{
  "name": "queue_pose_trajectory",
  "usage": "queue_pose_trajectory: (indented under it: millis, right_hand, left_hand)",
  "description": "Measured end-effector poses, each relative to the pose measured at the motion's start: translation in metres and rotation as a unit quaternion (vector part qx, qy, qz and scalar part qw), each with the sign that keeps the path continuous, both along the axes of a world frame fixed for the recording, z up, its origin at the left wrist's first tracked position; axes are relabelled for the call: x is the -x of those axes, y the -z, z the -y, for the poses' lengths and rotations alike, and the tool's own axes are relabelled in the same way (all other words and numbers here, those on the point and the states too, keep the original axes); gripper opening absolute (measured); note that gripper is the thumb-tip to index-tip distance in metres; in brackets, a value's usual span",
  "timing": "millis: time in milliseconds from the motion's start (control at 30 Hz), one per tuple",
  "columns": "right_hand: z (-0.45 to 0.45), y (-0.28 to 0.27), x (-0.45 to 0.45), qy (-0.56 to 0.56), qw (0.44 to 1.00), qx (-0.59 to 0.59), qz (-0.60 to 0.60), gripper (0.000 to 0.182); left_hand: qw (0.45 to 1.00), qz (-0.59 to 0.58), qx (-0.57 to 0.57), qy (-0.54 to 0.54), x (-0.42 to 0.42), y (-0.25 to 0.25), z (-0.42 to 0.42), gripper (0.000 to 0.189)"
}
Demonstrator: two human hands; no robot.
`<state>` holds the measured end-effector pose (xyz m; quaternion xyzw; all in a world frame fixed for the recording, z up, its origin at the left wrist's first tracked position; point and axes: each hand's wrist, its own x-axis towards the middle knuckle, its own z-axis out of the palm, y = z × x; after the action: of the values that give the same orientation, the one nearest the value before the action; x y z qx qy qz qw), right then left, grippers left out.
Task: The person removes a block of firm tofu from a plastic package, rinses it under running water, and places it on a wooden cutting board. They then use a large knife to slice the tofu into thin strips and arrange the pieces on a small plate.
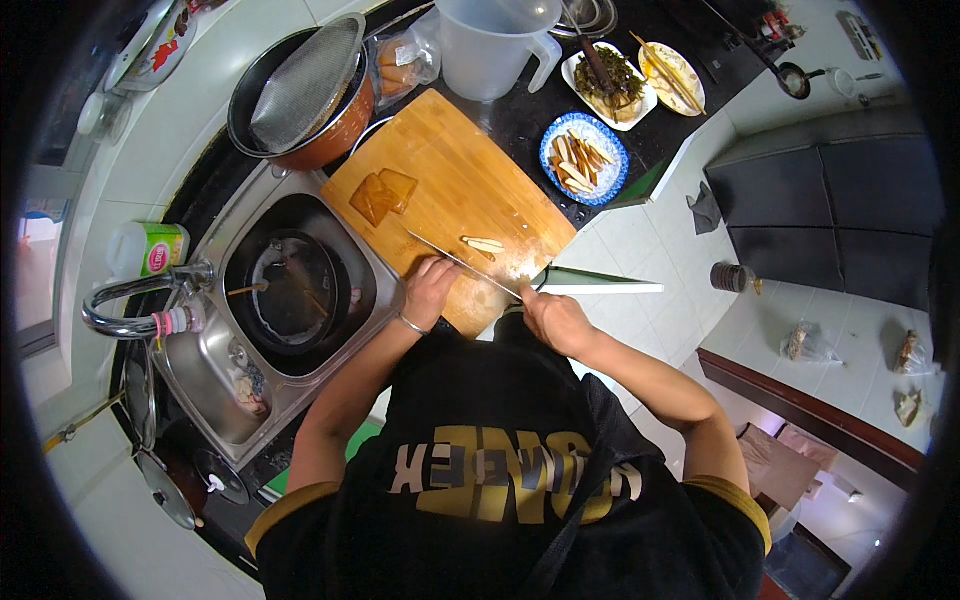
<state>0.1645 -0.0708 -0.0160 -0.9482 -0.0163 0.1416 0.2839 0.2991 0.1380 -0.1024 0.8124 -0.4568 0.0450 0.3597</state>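
Note:
A kitchen knife [465,265] is in my right hand [556,321], its blade reaching left across the near part of a wooden cutting board [457,165]. My left hand [433,291] rests at the board's near left edge, close to the blade, with its fingers bent; whether they hold a piece of food is hidden. Pale cut strips [484,245] lie just beyond the blade. Brown slabs that look like dried tofu [384,195] sit at the board's left side. More brown-edged strips lie on a blue-rimmed plate [548,169] to the right of the board.
Left of the board is a steel sink [390,289] with a black pan [341,300] in it. Behind stand a brown pot [352,127] with a mesh strainer [304,90], and a plastic jug [480,56]. A dish of greens [611,79] and a plate with chopsticks [675,79] are at the back right.

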Motion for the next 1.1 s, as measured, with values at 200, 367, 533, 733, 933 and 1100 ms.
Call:
queue_pose_trajectory:
  millis: [200,367,533,733,933,1100]
  right_hand:
    - [0.005,0.007,0.001,0.085,0.996,-0.035,0.011,0.021]
    - [0.017,-0.018,0.004,0.04,0.991,0.085,0.1,0.019]
    - [0.032,-0.037,0.008,0.029,0.968,0.137,0.21,0.019]
    - [0.049,-0.052,0.006,0.129,0.96,0.117,0.219,0.018]
    - [0.055,-0.047,0.024,0.199,0.951,0.085,0.221,0.014]
    - [0.062,-0.042,0.03,0.235,0.939,0.081,0.236,0.014]
  left_hand:
    - [0.996,-0.033,-0.07,0.053,-0.011,-0.021,0.001,0.017]
    - [0.975,0.023,-0.207,0.076,-0.026,-0.029,0.003,0.023]
    - [0.977,-0.007,-0.19,0.097,-0.048,-0.013,0.005,0.036]
    - [0.916,-0.094,-0.306,0.241,-0.081,-0.055,0.081,0.026]
    - [0.9,-0.012,-0.338,0.273,-0.07,-0.05,0.1,0.046]
    - [0.894,0.048,-0.384,0.224,-0.045,-0.019,0.103,0.033]
